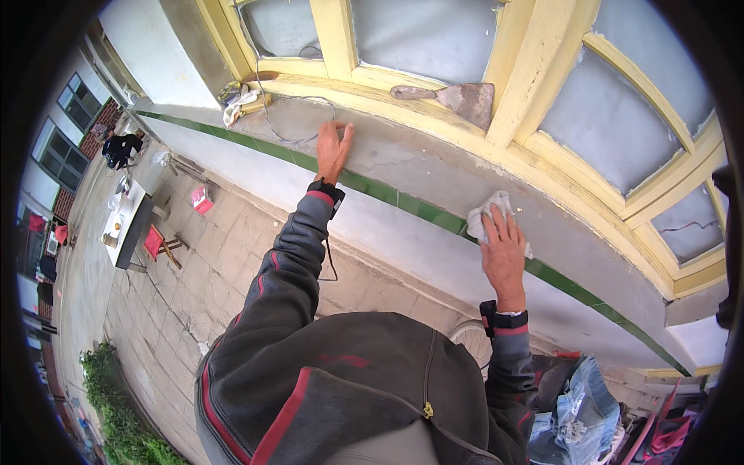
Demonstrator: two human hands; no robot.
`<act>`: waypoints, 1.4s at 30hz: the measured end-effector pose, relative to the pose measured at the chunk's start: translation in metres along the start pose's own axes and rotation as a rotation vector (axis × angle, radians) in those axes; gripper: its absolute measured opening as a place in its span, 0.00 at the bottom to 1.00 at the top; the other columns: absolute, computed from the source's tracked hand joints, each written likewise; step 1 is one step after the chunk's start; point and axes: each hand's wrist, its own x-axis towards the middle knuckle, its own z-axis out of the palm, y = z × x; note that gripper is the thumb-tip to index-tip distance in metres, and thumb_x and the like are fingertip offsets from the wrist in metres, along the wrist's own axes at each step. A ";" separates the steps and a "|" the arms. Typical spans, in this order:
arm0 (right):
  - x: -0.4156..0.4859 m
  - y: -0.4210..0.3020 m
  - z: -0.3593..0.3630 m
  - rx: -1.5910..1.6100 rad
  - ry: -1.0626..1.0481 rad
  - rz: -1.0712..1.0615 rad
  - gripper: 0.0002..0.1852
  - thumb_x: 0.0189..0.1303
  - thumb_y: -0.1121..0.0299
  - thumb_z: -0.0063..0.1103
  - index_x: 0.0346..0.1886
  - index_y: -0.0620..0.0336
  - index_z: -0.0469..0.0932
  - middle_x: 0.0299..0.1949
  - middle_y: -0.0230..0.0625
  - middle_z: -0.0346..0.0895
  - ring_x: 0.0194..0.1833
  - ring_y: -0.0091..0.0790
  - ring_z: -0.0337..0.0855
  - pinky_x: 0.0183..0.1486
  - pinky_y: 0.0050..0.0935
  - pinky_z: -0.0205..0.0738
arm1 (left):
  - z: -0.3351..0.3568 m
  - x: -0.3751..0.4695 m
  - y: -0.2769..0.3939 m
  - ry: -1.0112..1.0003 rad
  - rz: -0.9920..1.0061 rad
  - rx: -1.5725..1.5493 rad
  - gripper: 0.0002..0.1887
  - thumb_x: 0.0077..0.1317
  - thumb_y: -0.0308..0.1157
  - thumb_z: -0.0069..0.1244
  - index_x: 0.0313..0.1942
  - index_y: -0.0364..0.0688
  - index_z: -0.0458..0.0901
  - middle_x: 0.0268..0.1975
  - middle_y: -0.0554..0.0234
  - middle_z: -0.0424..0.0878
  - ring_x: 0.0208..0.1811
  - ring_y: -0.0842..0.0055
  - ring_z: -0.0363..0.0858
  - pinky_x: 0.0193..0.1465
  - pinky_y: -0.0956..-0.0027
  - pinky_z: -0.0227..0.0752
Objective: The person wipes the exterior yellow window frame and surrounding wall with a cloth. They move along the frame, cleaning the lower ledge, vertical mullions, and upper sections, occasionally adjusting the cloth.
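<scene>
My right hand presses a crumpled white rag against the grey window sill, close to its green tiled edge. Farther left, my left hand rests at the sill with thumb and fingers apart and nothing held. A thin cable loops over the sill beside its fingertips. Above, between my hands, a rusty wide-blade scraper lies on the yellow window frame, its handle pointing left.
Left on the sill sit a whitish cloth and a yellow block. Behind me are a white-topped table, a red folding stool and a pink box. Denim clothing hangs at lower right, near a bicycle wheel. Another person is far left.
</scene>
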 end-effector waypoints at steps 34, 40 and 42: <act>0.042 -0.083 0.049 -0.004 0.107 -0.026 0.31 0.57 0.68 0.65 0.67 0.58 0.71 0.73 0.42 0.62 0.71 0.58 0.59 0.71 0.57 0.52 | 0.005 0.000 -0.003 0.106 0.109 0.113 0.14 0.69 0.35 0.52 0.29 0.34 0.78 0.33 0.45 0.78 0.38 0.50 0.75 0.44 0.50 0.69; 0.100 -0.147 0.084 0.043 0.168 -0.295 0.33 0.49 0.66 0.70 0.63 0.54 0.73 0.71 0.43 0.62 0.68 0.56 0.63 0.66 0.56 0.59 | 0.011 0.001 -0.014 0.030 0.183 0.161 0.15 0.71 0.37 0.51 0.30 0.33 0.79 0.35 0.44 0.78 0.38 0.48 0.75 0.44 0.50 0.68; 0.103 -0.143 0.086 -0.018 0.197 -0.324 0.31 0.51 0.67 0.66 0.62 0.53 0.74 0.71 0.41 0.63 0.68 0.54 0.64 0.66 0.54 0.60 | 0.011 0.002 -0.018 -0.016 0.191 0.174 0.15 0.71 0.38 0.51 0.31 0.34 0.79 0.36 0.43 0.79 0.41 0.49 0.75 0.45 0.49 0.69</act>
